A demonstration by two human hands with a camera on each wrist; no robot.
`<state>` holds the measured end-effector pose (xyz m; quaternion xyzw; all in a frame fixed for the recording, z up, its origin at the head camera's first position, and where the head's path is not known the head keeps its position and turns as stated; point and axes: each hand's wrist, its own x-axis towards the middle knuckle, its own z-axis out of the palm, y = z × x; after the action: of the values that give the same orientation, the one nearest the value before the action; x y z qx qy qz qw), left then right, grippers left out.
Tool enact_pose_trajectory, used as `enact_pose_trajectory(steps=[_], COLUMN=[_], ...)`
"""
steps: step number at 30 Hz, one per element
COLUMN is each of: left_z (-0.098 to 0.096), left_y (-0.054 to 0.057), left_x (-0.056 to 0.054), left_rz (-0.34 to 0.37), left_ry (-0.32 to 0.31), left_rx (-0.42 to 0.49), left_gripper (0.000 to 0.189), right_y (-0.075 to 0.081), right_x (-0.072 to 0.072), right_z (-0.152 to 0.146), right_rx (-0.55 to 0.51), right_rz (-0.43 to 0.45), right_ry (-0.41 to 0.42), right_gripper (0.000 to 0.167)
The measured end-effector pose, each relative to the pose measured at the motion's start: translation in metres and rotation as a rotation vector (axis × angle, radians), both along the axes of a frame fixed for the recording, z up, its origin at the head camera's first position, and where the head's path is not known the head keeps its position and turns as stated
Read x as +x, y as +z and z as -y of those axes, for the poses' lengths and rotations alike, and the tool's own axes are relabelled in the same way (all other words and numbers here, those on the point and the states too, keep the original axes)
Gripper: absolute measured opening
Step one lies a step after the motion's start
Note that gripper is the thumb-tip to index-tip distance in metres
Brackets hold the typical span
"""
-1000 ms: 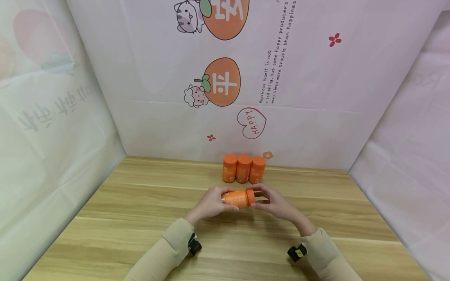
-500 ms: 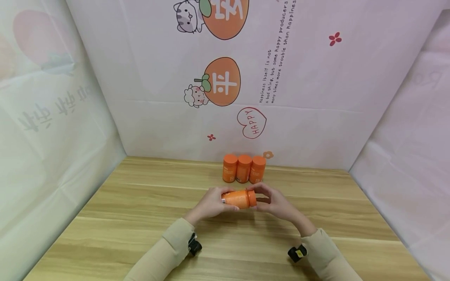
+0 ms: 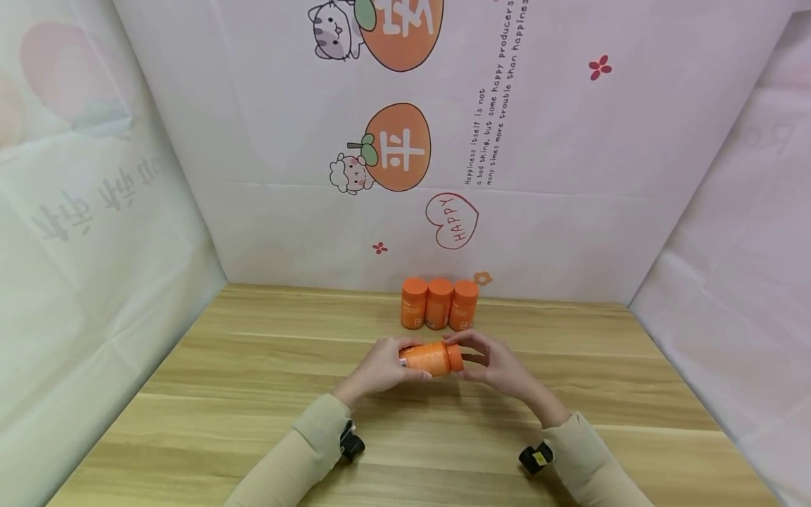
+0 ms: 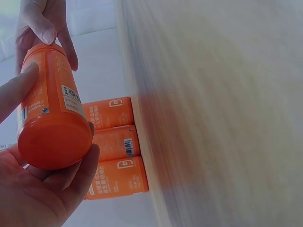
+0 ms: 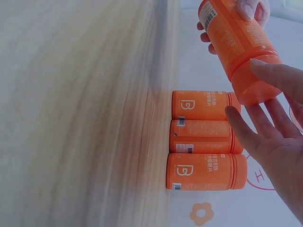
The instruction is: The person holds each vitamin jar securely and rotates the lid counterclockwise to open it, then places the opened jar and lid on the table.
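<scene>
Orange plastic, the bottle [image 3: 423,360] is held sideways above the desk [image 3: 253,387], near three upright bottles [image 3: 438,310]. The left hand [image 3: 380,367] wraps its body, probably to steady it while leaving the cap [image 3: 455,358] to the right hand [image 3: 502,367], whose thumb and fingers curl round it; how tightly, I cannot tell. From the head view, the left hand hides the base; the white sticker's [image 4: 72,100] print is too small to read.

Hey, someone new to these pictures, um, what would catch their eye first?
Probably the orange bottle, held sideways above the table in the left hand, with the right hand around its cap. Next, three similar upright bottles side by side near the table's back edge. Behind them, a large cartoon orange stands out on the white backdrop.
</scene>
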<state>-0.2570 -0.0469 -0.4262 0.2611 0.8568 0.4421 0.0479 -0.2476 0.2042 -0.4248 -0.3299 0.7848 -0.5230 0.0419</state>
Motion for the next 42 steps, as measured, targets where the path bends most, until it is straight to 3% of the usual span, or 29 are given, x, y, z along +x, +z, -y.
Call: enact_pose_trajectory(steps=[9, 23, 29, 42], left_z=[0.0, 0.0, 0.0, 0.001], left_y=[-0.001, -0.003, -0.001, 0.004], left_x=[-0.002, -0.002, 0.0, 0.001], left_rz=[-0.01, -0.069, -0.073, -0.066], left_ry=[0.007, 0.003, 0.017, 0.026], left_rx=[-0.003, -0.013, -0.012, 0.016], left_gripper=[0.055, 0.056, 0.058, 0.056], right_y=[0.001, 0.006, 0.005, 0.008], right_x=[0.0, 0.0, 0.0, 0.001], right_z=[0.001, 0.012, 0.014, 0.013], right_rx=[-0.01, 0.061, 0.103, 0.104], right_rz=[-0.006, 0.045, 0.107, 0.213], right_ry=[0.006, -0.129, -0.168, -0.112], right_gripper=[0.048, 0.032, 0.042, 0.045])
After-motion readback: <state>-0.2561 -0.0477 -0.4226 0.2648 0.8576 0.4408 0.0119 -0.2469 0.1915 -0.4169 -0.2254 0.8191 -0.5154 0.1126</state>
